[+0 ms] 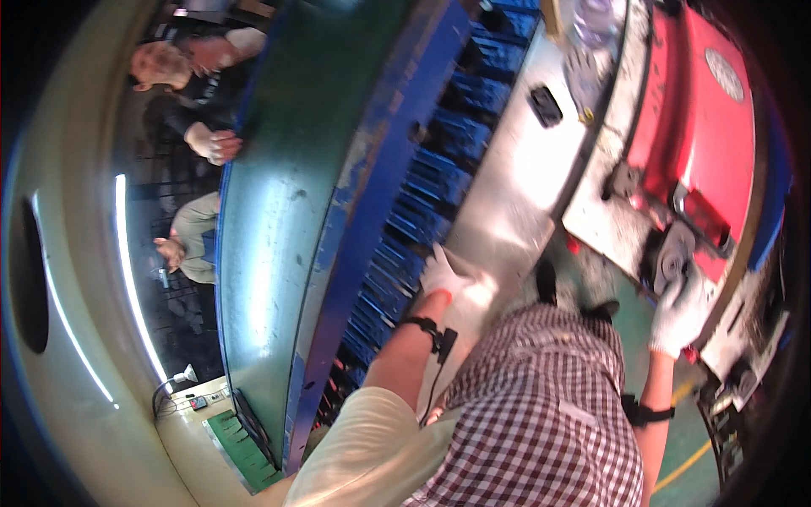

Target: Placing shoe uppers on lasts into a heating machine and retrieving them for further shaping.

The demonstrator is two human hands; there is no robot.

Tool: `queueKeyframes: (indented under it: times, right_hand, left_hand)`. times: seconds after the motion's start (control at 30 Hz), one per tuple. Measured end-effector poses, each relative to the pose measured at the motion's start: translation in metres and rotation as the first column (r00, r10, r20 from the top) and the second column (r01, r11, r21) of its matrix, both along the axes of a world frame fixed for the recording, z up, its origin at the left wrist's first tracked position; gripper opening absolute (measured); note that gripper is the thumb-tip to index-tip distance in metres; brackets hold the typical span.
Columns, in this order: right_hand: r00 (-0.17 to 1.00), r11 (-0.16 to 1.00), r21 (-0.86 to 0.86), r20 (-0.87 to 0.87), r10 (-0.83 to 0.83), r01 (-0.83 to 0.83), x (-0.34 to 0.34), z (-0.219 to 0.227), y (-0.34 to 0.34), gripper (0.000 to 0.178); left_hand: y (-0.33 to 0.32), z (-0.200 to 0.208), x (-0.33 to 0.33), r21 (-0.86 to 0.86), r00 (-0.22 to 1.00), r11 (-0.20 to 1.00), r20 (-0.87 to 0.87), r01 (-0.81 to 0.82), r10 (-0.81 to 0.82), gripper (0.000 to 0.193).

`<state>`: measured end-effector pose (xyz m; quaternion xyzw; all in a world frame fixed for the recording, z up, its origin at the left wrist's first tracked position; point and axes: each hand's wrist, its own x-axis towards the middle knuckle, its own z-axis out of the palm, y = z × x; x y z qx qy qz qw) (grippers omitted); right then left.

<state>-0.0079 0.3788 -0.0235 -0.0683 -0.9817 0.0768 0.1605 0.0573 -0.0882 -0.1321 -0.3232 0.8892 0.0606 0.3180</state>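
Observation:
My left hand (441,272), in a white glove, rests at the edge of a shiny metal worktop (507,194). Its fingers reach toward a row of blue slotted parts (427,190), with at least one finger stretched out. Over on the right, my gloved right hand (680,319) has its fingers curled against a grey rounded metal part (674,258). That part sits at the near end of a red machine (705,118). The fingertips of my right hand are partly hidden by the hand itself.
A black rectangular object (545,106), a grey glove (583,80) and a clear plastic bottle (596,24) lie toward the worktop's far end. Left of the blue parts runs a long green-topped bench (287,194). Two other people are beyond it, one with a hand (215,144) at its edge.

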Motion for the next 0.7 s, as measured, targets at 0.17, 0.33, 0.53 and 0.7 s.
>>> queueKeyframes:
  times: [0.17, 0.33, 0.53, 0.7]
  right_hand:
    - [1.0, 0.998, -0.058, -0.014, -0.002, 0.001, 0.011, 0.007, -0.004, 0.036]
    - [0.998, 0.994, -0.094, 0.032, -0.048, 0.051, 0.01, 0.009, -0.003, 0.036]
    - [0.983, 0.988, 0.095, 0.133, -0.13, 0.118, -0.005, 0.048, -0.018, 0.028]
    - [0.998, 0.992, -0.127, -0.061, -0.032, 0.024, -0.003, 0.031, -0.032, 0.039]
  left_hand:
    - [-0.012, 0.014, 0.004, 0.047, 0.996, 0.998, 0.083, -0.044, 0.04, 0.138]
    - [-0.007, 0.001, 0.004, 0.009, 0.993, 1.0, 0.121, 0.005, -0.006, 0.138]
    - [0.013, -0.033, -0.008, -0.16, 0.989, 0.979, 0.09, 0.129, -0.116, 0.118]
    - [-0.028, -0.018, -0.05, 0.465, 0.945, 0.862, 0.142, 0.201, -0.296, 0.082]
